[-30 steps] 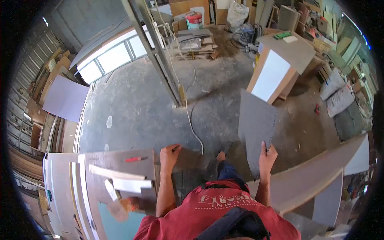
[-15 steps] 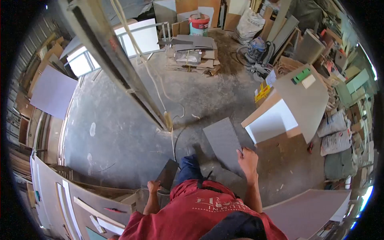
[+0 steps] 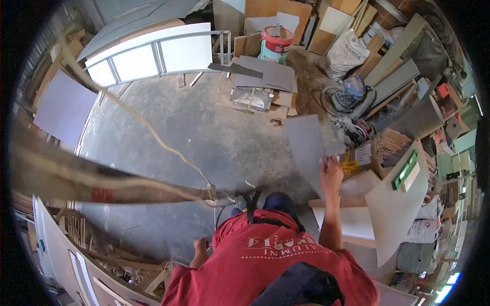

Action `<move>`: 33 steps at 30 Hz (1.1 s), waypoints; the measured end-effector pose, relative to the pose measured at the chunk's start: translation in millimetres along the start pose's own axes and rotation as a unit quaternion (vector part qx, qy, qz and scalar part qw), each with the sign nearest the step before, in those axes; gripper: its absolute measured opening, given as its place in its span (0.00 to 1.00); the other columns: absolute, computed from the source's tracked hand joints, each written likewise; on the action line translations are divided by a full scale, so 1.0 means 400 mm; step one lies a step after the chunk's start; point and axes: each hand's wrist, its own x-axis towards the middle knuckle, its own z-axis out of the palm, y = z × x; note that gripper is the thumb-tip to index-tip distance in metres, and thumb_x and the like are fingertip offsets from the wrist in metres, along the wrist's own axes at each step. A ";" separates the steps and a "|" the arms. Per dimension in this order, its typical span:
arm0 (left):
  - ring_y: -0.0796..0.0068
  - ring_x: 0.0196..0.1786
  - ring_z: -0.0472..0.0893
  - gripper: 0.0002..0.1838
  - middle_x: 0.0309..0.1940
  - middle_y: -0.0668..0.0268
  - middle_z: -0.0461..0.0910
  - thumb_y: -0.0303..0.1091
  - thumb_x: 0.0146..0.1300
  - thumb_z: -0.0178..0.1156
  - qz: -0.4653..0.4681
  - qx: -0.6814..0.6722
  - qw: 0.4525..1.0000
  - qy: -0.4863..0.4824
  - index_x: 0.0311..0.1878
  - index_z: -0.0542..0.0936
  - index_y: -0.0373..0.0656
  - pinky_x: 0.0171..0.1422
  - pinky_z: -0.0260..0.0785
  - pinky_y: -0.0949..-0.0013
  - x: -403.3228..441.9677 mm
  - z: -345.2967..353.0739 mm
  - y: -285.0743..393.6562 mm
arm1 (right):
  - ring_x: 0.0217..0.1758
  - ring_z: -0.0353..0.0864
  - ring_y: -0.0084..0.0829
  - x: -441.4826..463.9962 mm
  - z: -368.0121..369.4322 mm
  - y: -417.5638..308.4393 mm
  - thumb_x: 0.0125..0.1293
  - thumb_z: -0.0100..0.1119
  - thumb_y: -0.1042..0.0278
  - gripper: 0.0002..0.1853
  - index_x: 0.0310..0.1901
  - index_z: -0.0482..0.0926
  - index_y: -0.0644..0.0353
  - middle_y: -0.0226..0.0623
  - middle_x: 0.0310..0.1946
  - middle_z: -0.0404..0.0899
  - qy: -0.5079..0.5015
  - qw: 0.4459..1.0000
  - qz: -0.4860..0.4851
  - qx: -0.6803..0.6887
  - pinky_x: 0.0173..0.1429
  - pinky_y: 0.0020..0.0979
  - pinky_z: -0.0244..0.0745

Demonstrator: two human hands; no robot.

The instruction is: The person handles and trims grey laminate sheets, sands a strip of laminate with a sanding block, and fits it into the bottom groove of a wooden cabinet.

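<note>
My right hand point(image 3: 331, 171) grips the edge of a flat grey board point(image 3: 305, 142), held out ahead and to the right above the floor. The board tilts upward, near a white-faced box-like piece. Low beside my body, my left hand point(image 3: 200, 246) is closed. Whatever it may hold is hidden, and the smaller dark board does not show there.
A post point(image 3: 127, 183) with a pale cable point(image 3: 153, 133) crosses on the left. Ahead lies a stack of grey boards point(image 3: 265, 74) by a red-rimmed bucket point(image 3: 276, 45). A vacuum-like machine point(image 3: 352, 97) and a white sack point(image 3: 347, 53) stand right. A large panel point(image 3: 403, 199) leans nearby.
I have moved forward past the post, which now lies across the left. My right hand has carried the grey board forward and raised it. The dark board at my left hand has dropped from sight.
</note>
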 end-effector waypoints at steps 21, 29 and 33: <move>0.60 0.21 0.74 0.11 0.25 0.52 0.78 0.34 0.60 0.58 -0.049 -0.009 0.891 0.451 0.28 0.77 0.34 0.26 0.66 0.56 -0.580 0.809 0.063 | 0.48 0.80 0.42 1.443 0.919 -0.041 0.65 0.55 0.68 0.15 0.53 0.81 0.53 0.39 0.46 0.78 -0.020 0.955 -0.291 0.060 0.49 0.43 0.79; 0.56 0.25 0.76 0.14 0.27 0.49 0.79 0.37 0.62 0.59 -0.067 0.029 0.861 0.502 0.31 0.78 0.32 0.31 0.68 0.52 -0.721 0.960 0.065 | 0.46 0.84 0.52 0.932 1.478 0.036 0.60 0.58 0.65 0.11 0.38 0.83 0.63 0.54 0.38 0.84 -0.453 0.843 -0.284 0.050 0.49 0.48 0.80; 0.53 0.27 0.77 0.16 0.28 0.47 0.80 0.38 0.63 0.60 -0.069 0.038 0.837 0.541 0.32 0.79 0.30 0.34 0.69 0.50 -0.803 1.005 0.014 | 0.40 0.86 0.51 0.549 1.381 0.065 0.52 0.62 0.65 0.10 0.35 0.87 0.55 0.48 0.35 0.85 -0.628 0.664 -0.398 0.080 0.44 0.52 0.81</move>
